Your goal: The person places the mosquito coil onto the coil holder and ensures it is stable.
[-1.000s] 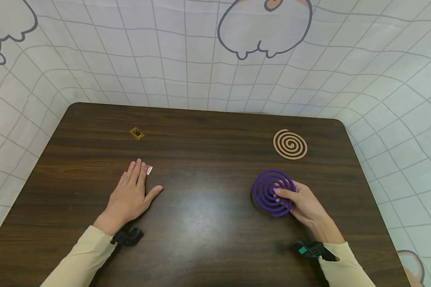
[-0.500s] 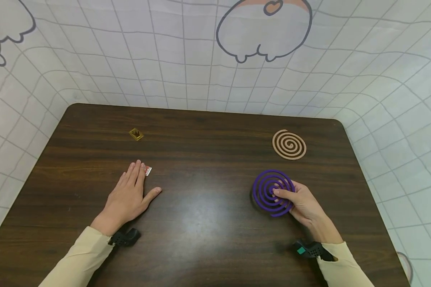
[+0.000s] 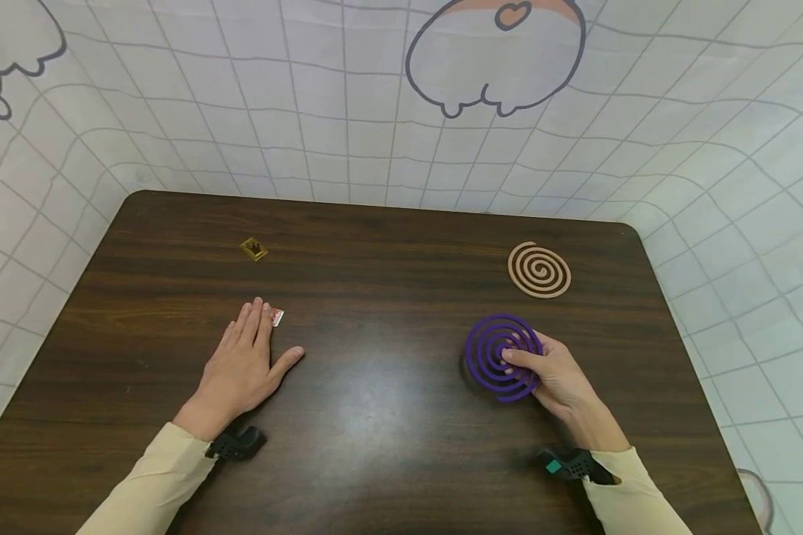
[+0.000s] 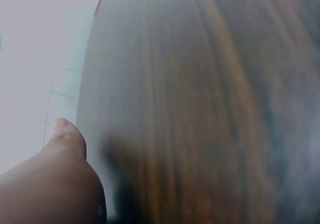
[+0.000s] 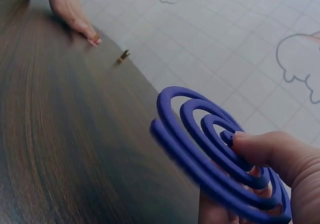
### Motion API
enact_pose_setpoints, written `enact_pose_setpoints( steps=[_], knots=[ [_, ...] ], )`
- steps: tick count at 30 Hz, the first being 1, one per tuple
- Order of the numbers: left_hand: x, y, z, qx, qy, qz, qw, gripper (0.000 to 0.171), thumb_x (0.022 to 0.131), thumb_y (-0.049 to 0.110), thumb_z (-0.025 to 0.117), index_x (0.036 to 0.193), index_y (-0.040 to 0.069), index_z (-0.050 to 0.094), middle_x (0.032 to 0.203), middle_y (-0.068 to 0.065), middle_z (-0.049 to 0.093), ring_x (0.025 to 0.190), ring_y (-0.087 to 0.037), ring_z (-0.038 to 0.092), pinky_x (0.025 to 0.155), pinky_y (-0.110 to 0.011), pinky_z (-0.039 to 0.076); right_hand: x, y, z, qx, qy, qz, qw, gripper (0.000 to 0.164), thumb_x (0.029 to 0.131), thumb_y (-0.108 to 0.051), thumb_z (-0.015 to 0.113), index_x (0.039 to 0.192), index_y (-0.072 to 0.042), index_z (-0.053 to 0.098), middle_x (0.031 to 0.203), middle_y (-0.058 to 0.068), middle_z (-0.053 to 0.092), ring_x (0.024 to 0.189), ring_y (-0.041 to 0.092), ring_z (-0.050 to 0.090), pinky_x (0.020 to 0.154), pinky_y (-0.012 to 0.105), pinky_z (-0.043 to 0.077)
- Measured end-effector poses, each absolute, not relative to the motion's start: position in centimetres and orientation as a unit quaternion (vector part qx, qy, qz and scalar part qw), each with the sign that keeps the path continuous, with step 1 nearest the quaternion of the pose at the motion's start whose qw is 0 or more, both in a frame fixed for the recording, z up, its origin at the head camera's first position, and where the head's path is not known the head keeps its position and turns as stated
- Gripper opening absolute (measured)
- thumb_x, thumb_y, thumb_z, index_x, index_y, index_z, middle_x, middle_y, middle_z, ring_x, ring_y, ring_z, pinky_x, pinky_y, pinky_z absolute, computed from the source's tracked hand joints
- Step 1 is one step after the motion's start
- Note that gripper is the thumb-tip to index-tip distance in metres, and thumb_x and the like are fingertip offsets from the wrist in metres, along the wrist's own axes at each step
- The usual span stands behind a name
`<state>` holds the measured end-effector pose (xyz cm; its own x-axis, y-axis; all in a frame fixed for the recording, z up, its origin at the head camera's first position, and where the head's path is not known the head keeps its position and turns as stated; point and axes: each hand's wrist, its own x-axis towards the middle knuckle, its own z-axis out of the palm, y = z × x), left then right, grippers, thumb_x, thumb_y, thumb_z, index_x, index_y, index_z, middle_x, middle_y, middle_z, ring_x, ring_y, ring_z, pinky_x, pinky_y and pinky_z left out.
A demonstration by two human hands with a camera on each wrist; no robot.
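Observation:
My right hand holds a purple mosquito coil above the right side of the table. The thumb presses near the coil's centre, and the other fingers lie behind it. In the right wrist view the coil is tilted, its outer end toward the table. My left hand lies flat on the table at the left, fingers straight and thumb spread. A small red and white card shows beside its fingertips, partly hidden by them. In the left wrist view only the thumb side appears.
A tan mosquito coil lies flat at the back right of the dark wooden table. Toward the back left is a small gold holder, seen upright in the right wrist view. A white grid-patterned cloth surrounds the table's far and side edges.
My right hand has shifted slightly left with the purple mosquito coil in it. The left hand has stayed flat in its place.

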<state>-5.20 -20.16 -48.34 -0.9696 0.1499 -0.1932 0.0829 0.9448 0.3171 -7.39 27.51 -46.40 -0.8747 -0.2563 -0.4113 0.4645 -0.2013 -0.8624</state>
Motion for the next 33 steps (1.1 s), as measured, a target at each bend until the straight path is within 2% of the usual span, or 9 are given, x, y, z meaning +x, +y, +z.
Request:
enact_pose_setpoints(
  steps=[9, 17, 24, 33],
  knots=[
    [-5.1, -19.6, -48.5, 0.062, 0.980, 0.157, 0.104, 0.100, 0.104, 0.070, 0.035, 0.164, -0.004, 0.005, 0.174, -0.025, 0.000, 0.163, -0.043, 0.002, 0.131, -0.064, 0.010, -7.6, 26.5, -46.4, 0.091, 0.580, -0.775, 0.234, 0.027, 0.097, 0.005, 0.065, 0.119, -0.007, 0.056, 0.086, -0.004, 0.076, 0.073, 0.008, 0.075, 0.068, 0.020, 0.063],
    [-5.0, -19.1, -48.7, 0.065, 0.980, 0.157, 0.100, 0.100, 0.104, 0.070, 0.034, 0.164, -0.005, 0.007, 0.174, -0.025, 0.001, 0.163, -0.043, 0.003, 0.131, -0.064, 0.012, -7.6, 25.5, -46.3, 0.086, 0.585, -0.770, 0.240, 0.021, 0.097, 0.005, 0.066, 0.113, -0.008, 0.061, 0.086, -0.004, 0.077, 0.077, 0.008, 0.077, 0.070, 0.021, 0.064],
    [-5.0, -18.2, -49.0, 0.063, 0.981, 0.161, 0.091, 0.099, 0.104, 0.070, 0.035, 0.164, -0.004, 0.008, 0.174, -0.024, 0.001, 0.163, -0.042, 0.003, 0.131, -0.063, 0.012, -7.8, 24.6, -46.5, 0.086, 0.586, -0.771, 0.233, 0.019, 0.096, 0.007, 0.065, 0.109, -0.007, 0.060, 0.083, -0.003, 0.076, 0.071, 0.009, 0.075, 0.067, 0.021, 0.063],
    [-4.9, -17.2, -49.6, 0.069, 0.981, 0.164, 0.081, 0.098, 0.104, 0.069, 0.038, 0.165, -0.003, 0.009, 0.175, -0.023, 0.002, 0.164, -0.041, 0.004, 0.132, -0.063, 0.012, -8.2, 23.1, -46.8, 0.079, 0.596, -0.765, 0.231, 0.022, 0.095, 0.004, 0.068, 0.113, -0.004, 0.059, 0.083, -0.003, 0.076, 0.073, 0.009, 0.076, 0.068, 0.022, 0.064]
  ],
)
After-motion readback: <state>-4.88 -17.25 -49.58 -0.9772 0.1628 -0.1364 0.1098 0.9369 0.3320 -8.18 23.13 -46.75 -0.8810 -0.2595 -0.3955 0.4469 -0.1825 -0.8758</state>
